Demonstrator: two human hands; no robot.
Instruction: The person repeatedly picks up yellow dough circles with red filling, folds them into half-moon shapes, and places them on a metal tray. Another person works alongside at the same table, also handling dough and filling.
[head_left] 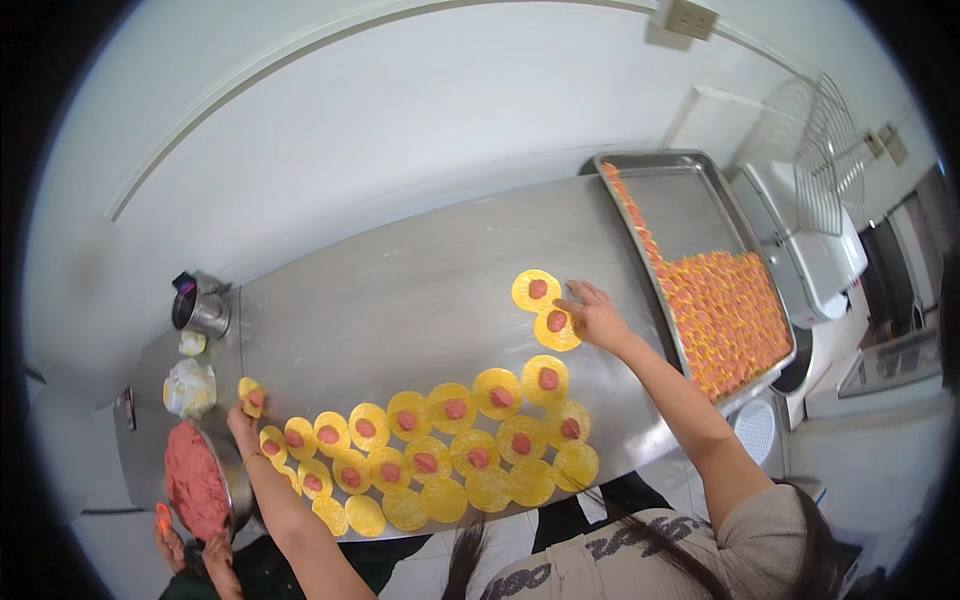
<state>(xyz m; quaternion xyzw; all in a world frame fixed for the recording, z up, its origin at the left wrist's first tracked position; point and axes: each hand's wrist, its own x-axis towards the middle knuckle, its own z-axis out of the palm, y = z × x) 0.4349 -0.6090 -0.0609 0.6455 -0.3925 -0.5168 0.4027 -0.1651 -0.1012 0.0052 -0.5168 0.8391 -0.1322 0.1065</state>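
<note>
Several flat, round, plain yellow dough sheets lay in a row along the near edge of the shiny grey metal counter. Low on the left, another person's hands were by a round silver metal bowl heaped with soft pink filling. Next came rows of round yellow sheets with pink lumps in their middles.

At the left end of those rows, the person's left hand had its fingers closed on a small bent yellow round with pink filling. Past the bowl sat a crumpled white plastic bag.

Farther up on the right, the right hand was open, with its fingers spread. Its fingertips touched the edge of a flat yellow circle with a pink lump. A matching yellow circle lay right against that one, a bit farther off.

To the right was a big silver metal tray, its near part packed with little yellow and pink pieces. Behind everything stood a smooth white wall.
</note>
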